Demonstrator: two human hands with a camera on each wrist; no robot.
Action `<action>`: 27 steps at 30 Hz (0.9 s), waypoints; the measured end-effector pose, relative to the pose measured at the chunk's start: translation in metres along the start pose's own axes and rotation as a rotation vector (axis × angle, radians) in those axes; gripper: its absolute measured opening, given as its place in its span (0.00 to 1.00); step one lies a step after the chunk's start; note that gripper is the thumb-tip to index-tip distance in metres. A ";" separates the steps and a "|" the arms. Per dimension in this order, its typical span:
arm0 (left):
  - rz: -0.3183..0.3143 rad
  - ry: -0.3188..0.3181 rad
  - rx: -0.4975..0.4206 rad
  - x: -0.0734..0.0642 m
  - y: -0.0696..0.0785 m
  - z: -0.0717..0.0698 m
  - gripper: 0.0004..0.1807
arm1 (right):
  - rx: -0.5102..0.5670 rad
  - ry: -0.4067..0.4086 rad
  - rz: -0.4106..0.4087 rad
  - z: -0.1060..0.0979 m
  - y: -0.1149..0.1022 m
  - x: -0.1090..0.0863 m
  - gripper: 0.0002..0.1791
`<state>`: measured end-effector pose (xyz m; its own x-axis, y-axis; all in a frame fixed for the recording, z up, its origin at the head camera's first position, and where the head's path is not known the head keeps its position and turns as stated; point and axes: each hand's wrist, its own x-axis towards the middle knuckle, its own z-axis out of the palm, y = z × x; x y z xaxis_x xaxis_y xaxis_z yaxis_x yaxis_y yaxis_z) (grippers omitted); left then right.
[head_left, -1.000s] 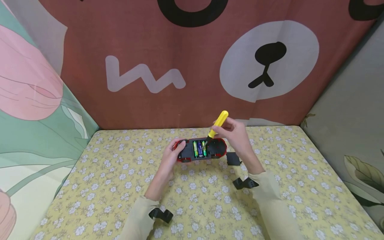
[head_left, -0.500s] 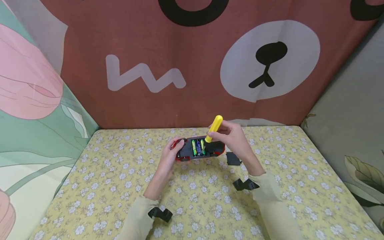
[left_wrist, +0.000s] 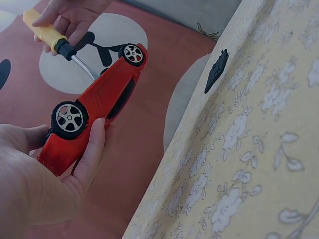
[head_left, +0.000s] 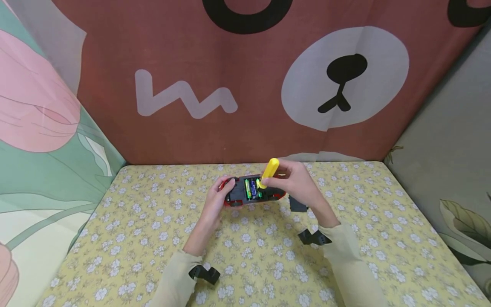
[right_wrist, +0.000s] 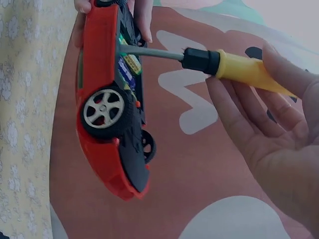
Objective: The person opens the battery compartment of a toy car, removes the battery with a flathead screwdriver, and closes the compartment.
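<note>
A red toy car [left_wrist: 107, 92] is held upside down, its black underside [head_left: 238, 191] facing up. My left hand [head_left: 216, 196] grips one end, thumb over the underside and fingers beneath. In the open battery compartment lie several green and blue batteries [head_left: 251, 189]. My right hand [head_left: 297, 181] holds a screwdriver by its yellow handle [head_left: 270, 169], between thumb and fingers. In the right wrist view the metal shaft [right_wrist: 152, 52] reaches into the compartment beside the batteries; its tip is hidden there. The left wrist view shows the car's side with two spoked wheels [left_wrist: 69, 120].
The black battery cover [head_left: 298, 204] lies on the flowered tablecloth [head_left: 245, 260], just under my right hand. A brown cloth wall [head_left: 253, 136] with a cartoon face stands close behind the car. Patterned cloth walls rise at the left and right.
My right hand has moved slightly left and down, the screwdriver tilting more upright with its handle lower. The car's right end has shifted slightly left. My left hand keeps its grip.
</note>
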<state>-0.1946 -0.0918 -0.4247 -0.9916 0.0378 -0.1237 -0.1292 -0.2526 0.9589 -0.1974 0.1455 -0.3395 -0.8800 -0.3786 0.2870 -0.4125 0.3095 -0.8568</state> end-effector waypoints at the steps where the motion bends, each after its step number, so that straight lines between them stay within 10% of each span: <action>1: -0.002 -0.001 0.000 0.000 0.000 0.000 0.25 | 0.004 -0.009 -0.012 0.000 0.000 0.000 0.11; 17: -0.005 0.012 -0.027 0.001 0.000 0.000 0.22 | -0.089 -0.308 -0.190 -0.014 -0.009 -0.006 0.12; 27: -0.010 0.013 -0.055 0.001 -0.001 0.002 0.23 | -0.194 -0.358 -0.233 -0.012 -0.018 -0.011 0.13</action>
<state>-0.1954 -0.0898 -0.4252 -0.9902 0.0277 -0.1366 -0.1386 -0.3049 0.9423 -0.1834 0.1542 -0.3226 -0.6358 -0.7242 0.2670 -0.6561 0.3248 -0.6812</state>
